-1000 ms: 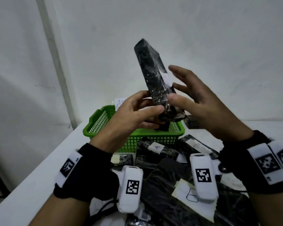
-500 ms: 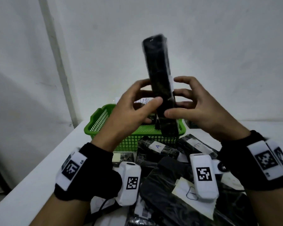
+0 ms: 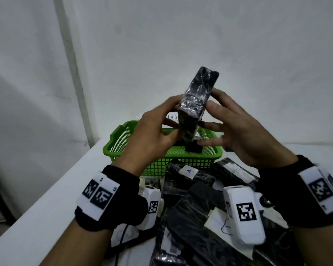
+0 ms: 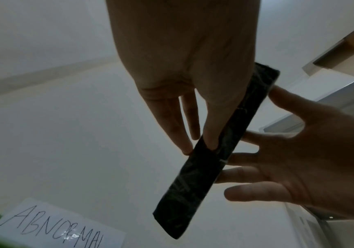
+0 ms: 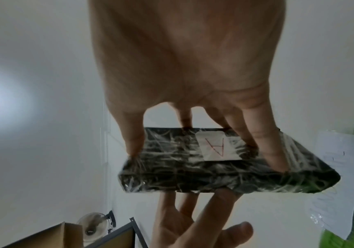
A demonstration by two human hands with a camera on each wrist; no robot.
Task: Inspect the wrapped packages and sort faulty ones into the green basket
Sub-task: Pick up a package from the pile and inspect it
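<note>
A black package in clear wrap (image 3: 197,96) is held up above the green basket (image 3: 156,167), its top leaning right. My left hand (image 3: 177,118) pinches its lower part between thumb and fingers. My right hand (image 3: 206,124) lies against its right side with straight, spread fingers. In the right wrist view the package (image 5: 192,171) carries a white label with a red A (image 5: 216,147), with my right fingers (image 5: 265,151) resting on that face. The left wrist view shows the package (image 4: 214,159) edge-on between both hands.
Several more wrapped black packages (image 3: 190,191) with lettered labels are piled on the white table (image 3: 46,208) in front of the basket. A black item (image 3: 193,148) lies inside the basket. A paper sign reading ABNORMAL (image 4: 55,226) stands behind it. The table's edge runs along the left.
The package has turned from standing upright and edge-on to leaning right, with its wrapped end towards me. My right fingers have straightened and spread along its side.
</note>
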